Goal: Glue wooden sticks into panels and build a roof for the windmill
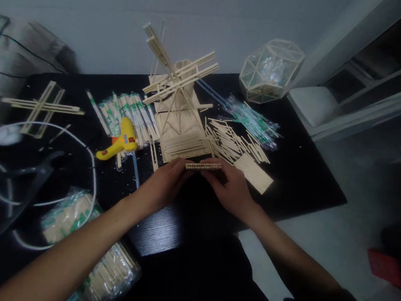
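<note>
Both hands grip a small flat panel of wooden sticks (203, 166), held edge-on just above the black table (300, 179). My left hand (163, 185) closes on its left end, and my right hand (230, 189) closes on its right end. Just behind the hands stands a windmill model (178, 91) built of wooden sticks, on a slatted stick base (183, 145). A yellow glue gun (119, 143) lies to the left of my left hand.
Loose cut sticks (235, 142) and a flat stick panel (258, 174) lie to the right. Wrapped chopsticks (133, 111) sit behind the glue gun, with more packs (256, 118) at the back right. A stick cross (43, 105), a white cable (89, 158), bagged sticks (70, 216) and a geometric stick frame (270, 69) surround them.
</note>
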`<state>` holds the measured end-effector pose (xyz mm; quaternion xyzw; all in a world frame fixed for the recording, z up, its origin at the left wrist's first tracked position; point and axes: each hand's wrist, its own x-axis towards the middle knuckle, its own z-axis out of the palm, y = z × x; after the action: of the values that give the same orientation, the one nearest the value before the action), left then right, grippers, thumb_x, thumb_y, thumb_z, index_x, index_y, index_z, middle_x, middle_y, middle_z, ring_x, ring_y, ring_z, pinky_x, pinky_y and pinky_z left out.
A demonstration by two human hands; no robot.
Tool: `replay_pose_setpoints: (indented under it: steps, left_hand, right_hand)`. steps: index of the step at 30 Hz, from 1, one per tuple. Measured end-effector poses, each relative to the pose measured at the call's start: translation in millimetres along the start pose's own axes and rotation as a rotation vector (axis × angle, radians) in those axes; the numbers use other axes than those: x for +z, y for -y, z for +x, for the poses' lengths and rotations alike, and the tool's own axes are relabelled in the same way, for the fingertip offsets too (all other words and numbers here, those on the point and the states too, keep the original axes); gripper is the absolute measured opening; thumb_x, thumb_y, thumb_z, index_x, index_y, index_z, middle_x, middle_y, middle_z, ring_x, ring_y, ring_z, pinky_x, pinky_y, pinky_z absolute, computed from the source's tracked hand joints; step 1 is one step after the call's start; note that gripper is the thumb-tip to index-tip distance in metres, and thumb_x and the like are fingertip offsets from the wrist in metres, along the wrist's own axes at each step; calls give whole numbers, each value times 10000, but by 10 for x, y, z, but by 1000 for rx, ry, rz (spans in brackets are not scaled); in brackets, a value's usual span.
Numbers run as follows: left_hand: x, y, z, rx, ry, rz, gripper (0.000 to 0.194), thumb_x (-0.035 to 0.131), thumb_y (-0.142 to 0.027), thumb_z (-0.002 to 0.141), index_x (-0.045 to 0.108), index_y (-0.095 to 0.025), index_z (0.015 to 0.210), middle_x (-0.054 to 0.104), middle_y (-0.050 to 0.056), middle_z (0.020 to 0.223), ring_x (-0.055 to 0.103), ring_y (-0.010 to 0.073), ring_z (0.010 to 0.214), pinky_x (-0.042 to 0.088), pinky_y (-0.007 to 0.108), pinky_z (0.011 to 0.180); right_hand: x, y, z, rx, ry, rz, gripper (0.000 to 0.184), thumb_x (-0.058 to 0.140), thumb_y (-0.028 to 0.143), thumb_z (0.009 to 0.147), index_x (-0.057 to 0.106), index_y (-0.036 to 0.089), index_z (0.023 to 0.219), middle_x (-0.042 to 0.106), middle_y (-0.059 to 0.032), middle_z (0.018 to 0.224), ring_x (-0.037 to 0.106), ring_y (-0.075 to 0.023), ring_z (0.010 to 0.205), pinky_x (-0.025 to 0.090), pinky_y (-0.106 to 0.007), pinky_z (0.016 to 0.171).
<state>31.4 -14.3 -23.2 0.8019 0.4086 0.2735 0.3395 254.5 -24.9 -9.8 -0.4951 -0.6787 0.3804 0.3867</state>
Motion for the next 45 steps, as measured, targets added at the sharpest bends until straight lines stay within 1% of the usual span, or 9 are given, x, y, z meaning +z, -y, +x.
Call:
replay_pose_setpoints:
  steps: [4,10,15,21,25,30,34,39,45]
  left_hand:
    - [38,24,9,-39,3,15,208,434,-299,1111,611,-219,1186,711,73,1140,699,207,1041,565,372,943]
    - [110,49,22,-77,-1,-7,219,444,-278,1101,556,-218,1279,703,102,1283,691,239,1208,546,415,1053]
    - [149,21,32,-143,-11,19,205,444,-251,1091,548,-197,1259,712,124,1260,712,259,1180,567,422,1016]
    - [167,9,51,-220,12,96,178,457,-267,1087,551,-190,1217,719,126,1177,734,287,1110,591,438,942]
    - [172,13,54,-157,9,104,204,434,-245,1101,534,-181,1267,707,127,1207,724,276,1144,588,427,963]
    - [182,22,39,-109,-23,121,233,440,-205,1103,524,-183,1318,702,117,1245,726,249,1161,593,393,973]
    - [199,36,38,-91,-42,139,245,447,-198,1100,534,-184,1328,713,110,1231,735,243,1152,598,386,975]
    - [209,41,53,-101,-54,159,254,468,-193,1088,539,-178,1331,724,114,1211,742,255,1137,609,406,966]
    - [219,40,63,-127,-43,169,182,468,-206,1083,556,-178,1239,728,107,1149,751,257,1081,619,420,927]
  right_hand:
    - [24,-40,11,11,31,15,152,636,331,1011,697,277,1138,793,-37,1119,752,-235,1049,587,-410,975]
    - [90,-81,24,-28,42,-15,170,562,347,1047,651,285,1178,767,-59,1187,728,-255,1103,573,-437,1008]
    - [152,-123,11,-78,12,-9,176,519,340,1068,567,269,1222,728,-97,1231,691,-263,1194,541,-442,1067]
    - [157,-107,19,-54,29,-15,216,519,298,1058,524,264,1271,717,-116,1271,693,-272,1216,542,-454,1075]
    - [118,-126,21,-51,62,-62,246,513,273,1058,539,249,1301,706,-136,1306,676,-292,1258,518,-485,1117]
    - [57,-203,3,-4,122,-264,210,500,287,1065,597,227,1241,712,-150,1224,700,-323,1136,560,-529,1021]
    - [52,-228,-8,-56,122,-352,176,489,232,1050,603,183,1175,686,-183,1210,651,-350,1202,531,-579,1070]
    - [69,-245,-13,-61,116,-404,173,503,224,1038,592,187,1182,676,-177,1201,644,-357,1187,550,-593,1039]
    - [73,-248,-4,-77,127,-399,175,506,227,1042,600,194,1186,673,-166,1192,646,-343,1166,551,-593,1036]
